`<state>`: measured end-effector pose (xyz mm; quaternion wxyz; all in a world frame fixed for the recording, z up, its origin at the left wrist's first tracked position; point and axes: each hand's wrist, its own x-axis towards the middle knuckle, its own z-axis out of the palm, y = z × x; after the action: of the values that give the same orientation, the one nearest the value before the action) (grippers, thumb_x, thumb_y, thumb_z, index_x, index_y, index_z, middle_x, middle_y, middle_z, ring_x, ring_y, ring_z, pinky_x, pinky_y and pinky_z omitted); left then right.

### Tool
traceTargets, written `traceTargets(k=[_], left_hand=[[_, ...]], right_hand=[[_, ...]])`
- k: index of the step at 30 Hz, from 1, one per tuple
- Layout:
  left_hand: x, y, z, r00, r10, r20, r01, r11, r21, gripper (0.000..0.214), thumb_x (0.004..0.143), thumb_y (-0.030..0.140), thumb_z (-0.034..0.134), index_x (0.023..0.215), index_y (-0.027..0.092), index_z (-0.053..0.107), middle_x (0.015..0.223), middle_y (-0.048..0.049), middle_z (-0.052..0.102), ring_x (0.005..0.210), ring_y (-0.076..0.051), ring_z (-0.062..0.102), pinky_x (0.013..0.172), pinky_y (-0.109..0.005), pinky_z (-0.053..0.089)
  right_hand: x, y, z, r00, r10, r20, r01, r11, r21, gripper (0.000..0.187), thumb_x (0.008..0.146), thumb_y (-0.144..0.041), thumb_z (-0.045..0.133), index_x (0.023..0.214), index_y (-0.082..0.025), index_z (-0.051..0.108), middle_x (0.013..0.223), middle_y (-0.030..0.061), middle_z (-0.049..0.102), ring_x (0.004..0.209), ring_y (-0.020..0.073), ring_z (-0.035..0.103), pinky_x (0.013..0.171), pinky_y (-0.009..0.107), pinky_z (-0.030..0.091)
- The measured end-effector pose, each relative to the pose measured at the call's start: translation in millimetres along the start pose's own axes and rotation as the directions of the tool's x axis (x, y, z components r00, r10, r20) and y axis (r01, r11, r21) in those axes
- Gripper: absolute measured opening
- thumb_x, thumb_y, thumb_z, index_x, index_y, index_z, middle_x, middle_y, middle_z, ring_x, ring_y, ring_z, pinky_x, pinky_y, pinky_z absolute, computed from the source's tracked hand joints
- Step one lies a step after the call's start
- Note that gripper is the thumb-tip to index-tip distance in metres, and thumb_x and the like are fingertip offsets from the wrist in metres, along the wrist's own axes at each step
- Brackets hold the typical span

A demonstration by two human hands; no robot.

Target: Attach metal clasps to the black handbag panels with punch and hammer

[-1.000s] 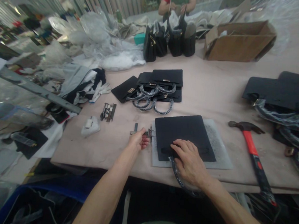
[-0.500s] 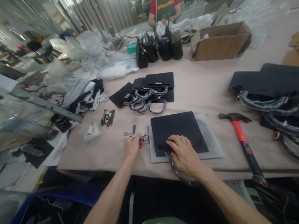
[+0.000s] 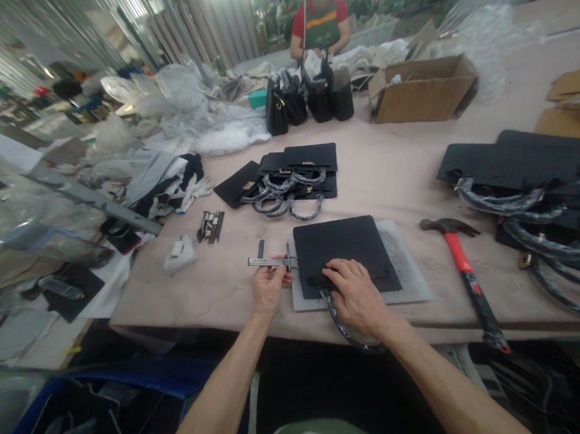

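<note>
A flat black bag panel [image 3: 343, 245] lies on a grey mat [image 3: 407, 267] near the table's front edge. Its plastic-wrapped handle [image 3: 349, 332] hangs over the edge. My right hand [image 3: 356, 296] rests flat on the panel's near edge, fingers spread over a black strap. My left hand [image 3: 269, 286] is closed on a slim metal bar [image 3: 267, 262] just left of the mat. A small dark metal piece [image 3: 261, 247] lies beside the bar.
A red-handled hammer [image 3: 459, 260] lies right of the mat. Stacked black panels with handles [image 3: 299, 178] sit mid-table, more at the right [image 3: 523, 169]. Metal parts [image 3: 211, 225], a white wad [image 3: 180, 253], a cardboard box [image 3: 420, 87], upright black bags [image 3: 310, 97], another person [image 3: 321, 22] at the far end.
My left hand has drawn the metal bar slightly nearer and rightwards, up against the mat's left edge. My right hand has stayed on the panel. The view has tilted up a little.
</note>
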<state>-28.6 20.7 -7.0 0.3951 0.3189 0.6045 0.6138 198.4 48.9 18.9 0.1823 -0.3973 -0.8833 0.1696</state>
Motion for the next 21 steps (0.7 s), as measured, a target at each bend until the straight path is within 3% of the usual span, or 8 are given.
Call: traceTargets(k=[4,7,9,12,16,21], left_hand=[[3.8,4.8,-3.4,0.993,0.092,0.075,-0.102,0.984,0.144,0.032,0.082,0.037,0.071,0.104,0.014,0.068,0.075,-0.0041,0.073,0.061,-0.016,0.07,0.058,-0.027,0.059],[10.0,7.1,-4.5,0.953,0.274,0.129,-0.297,0.928,0.224,0.023,0.081,0.034,0.073,0.096,0.017,0.071,0.104,-0.01,0.076,0.093,-0.021,0.073,0.081,-0.033,0.061],[14.2,7.9,-3.1,0.925,0.331,0.187,-0.369,0.9,0.233,0.021,0.082,0.033,0.072,0.097,0.018,0.072,0.113,-0.0111,0.075,0.108,-0.024,0.071,0.094,-0.038,0.059],[19.2,9.4,0.9,0.918,0.319,0.235,-0.368,0.907,0.206,0.021,0.084,0.032,0.07,0.1,0.018,0.073,0.114,-0.0115,0.075,0.109,-0.025,0.071,0.096,-0.04,0.058],[21.1,13.6,3.1,0.937,0.291,0.192,-0.329,0.92,0.212,0.019,0.083,0.033,0.072,0.094,0.018,0.073,0.109,-0.0106,0.077,0.102,-0.024,0.073,0.093,-0.038,0.059],[10.0,17.2,3.0,0.972,0.17,0.159,-0.192,0.973,0.131,0.025,0.083,0.037,0.075,0.095,0.016,0.074,0.105,-0.011,0.078,0.099,-0.024,0.074,0.091,-0.037,0.06]], right_hand=[[0.2,-0.7,-1.3,1.0,-0.002,0.009,0.002,1.0,-0.001,0.046,0.084,-0.015,0.053,0.129,-0.016,0.062,0.136,0.0129,0.057,0.127,0.0293,0.047,0.117,0.049,0.028],[0.1,-0.7,-1.8,1.0,-0.002,0.02,0.002,1.0,-0.002,0.046,0.084,-0.016,0.054,0.13,-0.016,0.062,0.136,0.0131,0.057,0.127,0.0293,0.047,0.117,0.05,0.027],[0.2,-0.3,-1.6,1.0,-0.005,0.024,0.005,1.0,-0.006,0.047,0.084,-0.016,0.053,0.13,-0.016,0.062,0.137,0.0133,0.057,0.128,0.0293,0.047,0.117,0.05,0.027],[0.5,0.1,-1.2,0.999,-0.008,0.036,0.008,1.0,-0.008,0.047,0.084,-0.016,0.054,0.13,-0.015,0.061,0.138,0.0136,0.056,0.129,0.0297,0.046,0.118,0.05,0.027],[1.0,0.0,-1.9,0.998,0.005,0.055,-0.004,1.0,-0.006,0.048,0.083,-0.016,0.053,0.131,-0.015,0.061,0.139,0.0139,0.056,0.13,0.0305,0.046,0.118,0.052,0.027],[1.6,-0.2,-3.7,0.997,0.011,0.071,-0.012,1.0,0.013,0.048,0.083,-0.016,0.053,0.131,-0.015,0.061,0.139,0.0136,0.055,0.131,0.0305,0.045,0.119,0.051,0.025]])
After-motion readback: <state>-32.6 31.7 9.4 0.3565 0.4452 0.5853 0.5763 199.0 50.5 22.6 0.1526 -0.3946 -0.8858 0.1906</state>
